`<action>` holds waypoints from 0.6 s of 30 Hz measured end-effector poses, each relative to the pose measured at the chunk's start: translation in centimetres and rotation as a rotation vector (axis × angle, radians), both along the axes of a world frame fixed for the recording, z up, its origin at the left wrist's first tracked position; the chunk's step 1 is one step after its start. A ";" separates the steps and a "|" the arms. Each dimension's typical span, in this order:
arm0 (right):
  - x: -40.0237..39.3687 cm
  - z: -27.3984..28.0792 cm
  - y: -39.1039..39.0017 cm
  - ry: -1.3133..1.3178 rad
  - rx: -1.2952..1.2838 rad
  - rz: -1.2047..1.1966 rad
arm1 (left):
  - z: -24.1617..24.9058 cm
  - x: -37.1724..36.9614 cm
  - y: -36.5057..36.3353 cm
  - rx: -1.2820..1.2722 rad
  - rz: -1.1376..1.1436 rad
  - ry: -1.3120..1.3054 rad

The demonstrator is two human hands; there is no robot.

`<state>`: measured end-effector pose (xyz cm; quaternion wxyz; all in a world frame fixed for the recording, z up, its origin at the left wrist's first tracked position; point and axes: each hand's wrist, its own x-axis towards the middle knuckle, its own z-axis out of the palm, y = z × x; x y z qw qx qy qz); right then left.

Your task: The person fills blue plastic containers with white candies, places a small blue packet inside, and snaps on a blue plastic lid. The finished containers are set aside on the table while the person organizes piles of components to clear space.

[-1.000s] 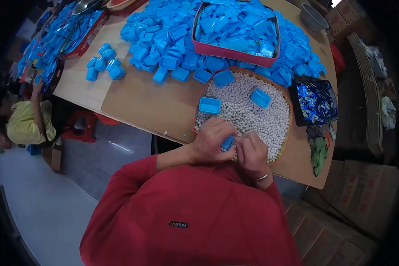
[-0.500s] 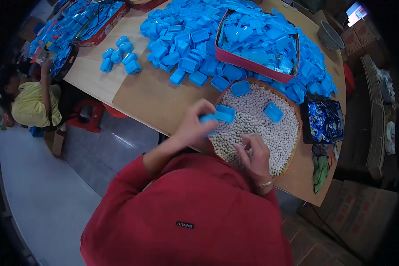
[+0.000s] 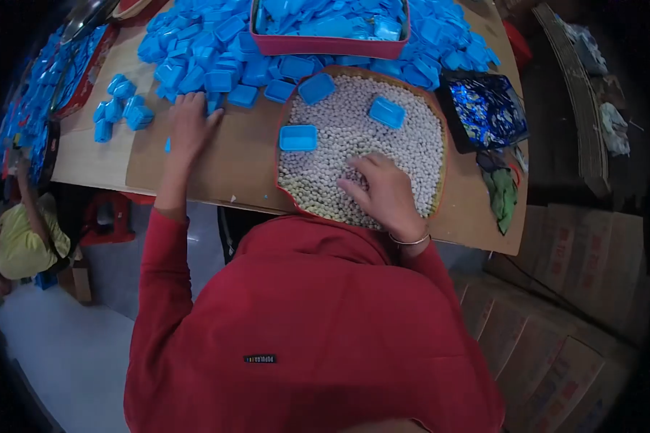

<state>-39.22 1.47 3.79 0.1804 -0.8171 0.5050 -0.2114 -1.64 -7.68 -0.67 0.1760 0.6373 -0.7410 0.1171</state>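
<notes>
My left hand (image 3: 188,128) reaches over the brown board to the near edge of the pile of blue plastic boxes (image 3: 188,61). Its thumb stands apart from the fingers, with a small blue piece (image 3: 213,102) beside them. Another blue bit (image 3: 168,145) shows at the hand's left edge, mostly hidden. My right hand (image 3: 385,189) is low over a shallow tray of small pale beads (image 3: 368,119), thumb and forefinger apart, nothing visible between them. Three open blue trays, at left (image 3: 298,138), at top (image 3: 316,88) and at right (image 3: 388,112), lie on the beads.
A red-sided box (image 3: 328,47) full of blue parts stands behind the beads. On the right are a black tray of shiny blue packets (image 3: 484,108) and a green cloth (image 3: 501,198). Closed blue boxes (image 3: 123,108) cluster at left. A person in yellow (image 3: 29,234) sits far left.
My left hand has moved left and away from me, from above the beads to the pile's edge; the blue box it held is no longer visible in it. The whole view has shifted.
</notes>
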 end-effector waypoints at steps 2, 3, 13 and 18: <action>0.1 1.5 0.8 0.097 0.068 0.040 | -1.2 0.3 -1.0 -0.040 0.015 -0.040; 0.0 2.1 1.2 0.140 0.104 0.056 | -2.1 1.0 -1.2 -0.003 0.070 0.060; -0.8 1.1 2.3 -0.011 0.194 0.062 | -0.6 -0.4 0.6 0.081 0.131 -0.021; -2.9 -0.9 1.4 -0.253 0.323 0.042 | 2.4 -2.5 1.8 0.118 0.105 0.158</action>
